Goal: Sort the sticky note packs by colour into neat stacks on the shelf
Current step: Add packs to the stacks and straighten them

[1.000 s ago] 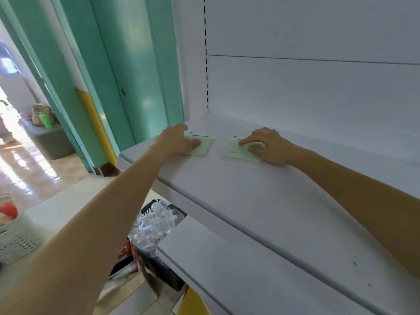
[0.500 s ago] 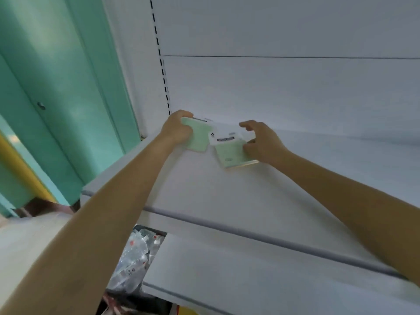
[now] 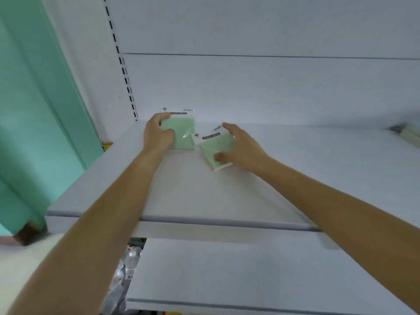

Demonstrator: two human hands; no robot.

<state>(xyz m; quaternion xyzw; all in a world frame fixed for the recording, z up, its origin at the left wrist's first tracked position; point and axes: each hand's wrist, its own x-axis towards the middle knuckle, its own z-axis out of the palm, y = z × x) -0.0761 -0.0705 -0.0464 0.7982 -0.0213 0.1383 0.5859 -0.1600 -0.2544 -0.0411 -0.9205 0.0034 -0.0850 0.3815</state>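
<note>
Holding two green packs, both on the shelf (image 3: 204,196) near its back left corner.

Item one: left pack (image 3: 181,133), square to the back panel, white header card at the far edge. My left hand (image 3: 158,133) grips its left side, fingers (image 3: 162,115) curled over the top corner, thumb on the face.

Item two: right pack (image 3: 216,148), turned askew, header corner touching the left pack. My right hand (image 3: 241,148) grips it, fingers over the far edge, thumb pressed on the near face.

Handling, by my reckoning: light, a stiff paper block in glossy film, likely slippery on the face. Best taken by opposite edges, not by the thin header flap, which would bend. Same colour, so one should go on the other.

Surroundings: slotted upright (image 3: 122,69) in the corner behind; teal door (image 3: 34,110) to the left; blurred pale goods (image 3: 406,133) at the shelf's far right, well apart; lower shelf (image 3: 227,269); clear bagged stock (image 3: 122,269) beneath. The back panel limits any push rearward.
</note>
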